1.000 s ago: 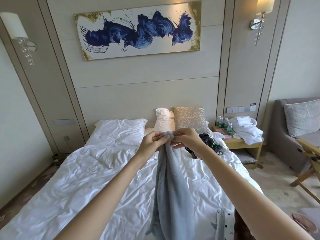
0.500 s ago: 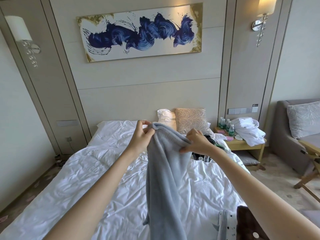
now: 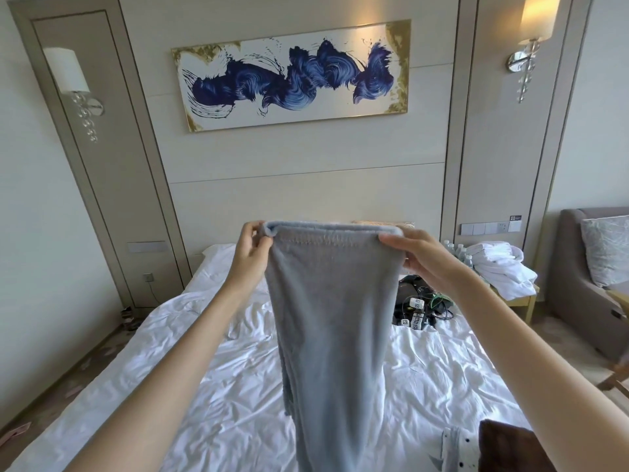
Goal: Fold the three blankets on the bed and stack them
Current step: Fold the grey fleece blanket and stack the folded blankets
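Note:
A light grey-blue fleece blanket [image 3: 332, 318] hangs in the air over the bed [image 3: 204, 386], its top edge stretched flat between both hands. My left hand [image 3: 250, 255] pinches the left top corner. My right hand [image 3: 418, 255] grips the right top corner. The blanket's lower end runs out of the frame at the bottom. At the bottom right lie a white blanket with dark dots [image 3: 454, 447] and a dark brown blanket [image 3: 510, 447], both partly cut off by the frame and by my right arm.
Black cables and small devices [image 3: 420, 306] lie on the bed's right side. A nightstand [image 3: 520, 299] carries white towels [image 3: 500, 269] and water bottles [image 3: 456, 250]. A grey sofa [image 3: 578, 281] stands at the right. White pillows [image 3: 218, 255] sit at the headboard.
My hands have moved apart and risen, spreading the blanket's top edge from a bunched grip into a flat, wide span.

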Demonstrator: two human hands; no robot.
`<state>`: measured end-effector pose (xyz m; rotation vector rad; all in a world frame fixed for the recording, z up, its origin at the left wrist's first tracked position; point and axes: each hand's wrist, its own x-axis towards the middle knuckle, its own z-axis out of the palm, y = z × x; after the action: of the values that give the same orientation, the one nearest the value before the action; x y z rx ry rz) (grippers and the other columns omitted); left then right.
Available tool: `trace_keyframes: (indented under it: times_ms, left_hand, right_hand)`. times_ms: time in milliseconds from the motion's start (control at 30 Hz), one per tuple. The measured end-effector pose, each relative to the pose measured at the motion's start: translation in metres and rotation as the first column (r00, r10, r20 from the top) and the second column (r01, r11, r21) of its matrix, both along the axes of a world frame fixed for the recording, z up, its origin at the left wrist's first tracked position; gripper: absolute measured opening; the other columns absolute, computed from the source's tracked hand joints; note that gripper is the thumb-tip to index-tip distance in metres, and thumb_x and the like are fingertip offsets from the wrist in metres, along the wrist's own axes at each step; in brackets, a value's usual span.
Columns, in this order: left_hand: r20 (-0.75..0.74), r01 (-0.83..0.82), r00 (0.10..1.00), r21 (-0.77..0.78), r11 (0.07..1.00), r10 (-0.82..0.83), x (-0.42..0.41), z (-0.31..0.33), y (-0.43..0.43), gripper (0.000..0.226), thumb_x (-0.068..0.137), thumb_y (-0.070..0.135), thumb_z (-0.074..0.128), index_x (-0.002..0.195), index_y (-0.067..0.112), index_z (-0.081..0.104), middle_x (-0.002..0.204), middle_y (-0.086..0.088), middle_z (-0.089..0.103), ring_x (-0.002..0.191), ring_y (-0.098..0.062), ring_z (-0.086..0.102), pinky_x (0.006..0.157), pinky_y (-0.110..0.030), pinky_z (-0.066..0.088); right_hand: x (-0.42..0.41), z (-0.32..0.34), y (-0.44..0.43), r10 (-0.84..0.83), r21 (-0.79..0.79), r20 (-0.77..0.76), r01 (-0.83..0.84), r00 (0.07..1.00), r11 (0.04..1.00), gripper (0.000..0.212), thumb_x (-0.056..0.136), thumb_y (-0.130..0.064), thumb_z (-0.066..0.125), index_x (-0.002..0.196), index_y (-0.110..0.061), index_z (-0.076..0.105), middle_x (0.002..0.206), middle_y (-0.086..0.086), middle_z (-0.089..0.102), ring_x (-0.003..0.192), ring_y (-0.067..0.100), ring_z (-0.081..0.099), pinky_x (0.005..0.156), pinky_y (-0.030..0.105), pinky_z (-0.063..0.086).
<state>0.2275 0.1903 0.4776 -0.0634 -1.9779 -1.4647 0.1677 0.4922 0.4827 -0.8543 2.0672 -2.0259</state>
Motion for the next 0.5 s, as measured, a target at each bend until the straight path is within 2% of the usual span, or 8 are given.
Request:
trace_keyframes:
  times_ms: [67,100,200,267,333,367,433,500]
  left_hand:
    - [-0.008,-0.001,1.0,-0.101,0.995,0.0,0.003,0.004,0.002,0.011,0.101,0.008,0.041,0.104,0.018,0.044,0.083,0.003,0.046,0.06,0.002,0.04,0.055,-0.012,0.034]
    - [0.037,0.018,0.999,-0.148,0.989,-0.013,0.006,0.002,0.003,0.01,0.101,0.008,0.039,0.104,0.016,0.043,0.083,-0.001,0.043,0.06,-0.002,0.038,0.053,-0.014,0.032]
    - [0.107,0.086,0.991,-0.121,0.989,-0.074,0.01,-0.004,0.001,0.01,0.103,0.017,0.038,0.109,0.016,0.046,0.097,-0.01,0.053,0.078,-0.017,0.048,0.065,-0.023,0.037]
    - [0.112,0.12,0.987,-0.055,0.991,-0.113,0.014,-0.003,0.001,0.014,0.103,0.023,0.038,0.112,0.023,0.049,0.104,-0.014,0.057,0.087,-0.02,0.052,0.074,-0.034,0.039]
    - [0.11,0.14,0.985,-0.031,0.99,-0.136,0.013,-0.002,0.004,0.016,0.103,0.025,0.037,0.11,0.031,0.05,0.102,-0.017,0.058,0.087,-0.021,0.053,0.074,-0.037,0.038]
    - [0.112,0.147,0.983,-0.031,0.989,-0.143,0.012,-0.003,0.005,0.016,0.103,0.025,0.037,0.109,0.033,0.05,0.104,-0.017,0.058,0.088,-0.022,0.053,0.074,-0.037,0.038]
    - [0.12,0.159,0.981,-0.032,0.987,-0.154,0.005,-0.01,0.006,0.018,0.104,0.023,0.037,0.11,0.033,0.05,0.108,-0.012,0.059,0.092,-0.02,0.054,0.077,-0.035,0.039]
    - [0.149,0.161,0.977,-0.043,0.986,-0.153,-0.005,-0.024,0.006,0.017,0.104,0.022,0.037,0.114,0.028,0.05,0.11,-0.004,0.06,0.096,-0.016,0.055,0.079,-0.031,0.041]
  right_hand:
    - [0.006,0.004,-0.006,-0.013,-0.081,0.001,0.013,1.0,0.997,0.033,0.087,-0.034,0.067,0.11,-0.011,0.07,0.097,0.008,0.067,0.086,0.015,0.062,0.071,0.026,0.048]
    - [0.009,0.003,-0.008,-0.013,-0.097,0.026,0.015,1.0,0.995,0.027,0.088,-0.032,0.066,0.105,-0.012,0.073,0.097,0.009,0.066,0.085,0.016,0.062,0.072,0.028,0.047]
    - [0.017,-0.002,-0.006,0.108,-0.167,0.129,-0.085,0.986,0.982,0.022,0.088,-0.033,0.063,0.093,-0.015,0.077,0.088,0.007,0.071,0.079,0.016,0.067,0.068,0.023,0.054]
    - [0.023,0.002,-0.004,0.246,-0.215,0.126,-0.216,0.961,0.953,0.033,0.092,-0.036,0.054,0.105,-0.012,0.073,0.092,0.007,0.072,0.082,0.018,0.067,0.07,0.025,0.056]
    - [0.022,0.005,-0.003,0.325,-0.215,0.079,-0.302,0.943,0.929,0.045,0.095,-0.036,0.044,0.123,-0.007,0.064,0.11,0.014,0.068,0.096,0.023,0.066,0.084,0.031,0.055]
    - [0.021,0.006,-0.004,0.321,-0.216,0.078,-0.299,0.944,0.929,0.043,0.095,-0.035,0.043,0.12,-0.009,0.066,0.108,0.014,0.069,0.094,0.022,0.067,0.082,0.03,0.055]
    - [0.015,0.002,-0.004,0.263,-0.237,0.127,-0.229,0.956,0.944,0.034,0.094,-0.035,0.047,0.095,-0.014,0.074,0.084,0.005,0.071,0.075,0.016,0.068,0.067,0.024,0.055]
    - [0.005,-0.011,-0.003,0.19,-0.216,0.208,-0.144,0.96,0.966,0.031,0.091,-0.036,0.054,0.08,-0.014,0.074,0.072,0.002,0.068,0.063,0.013,0.066,0.056,0.022,0.053]
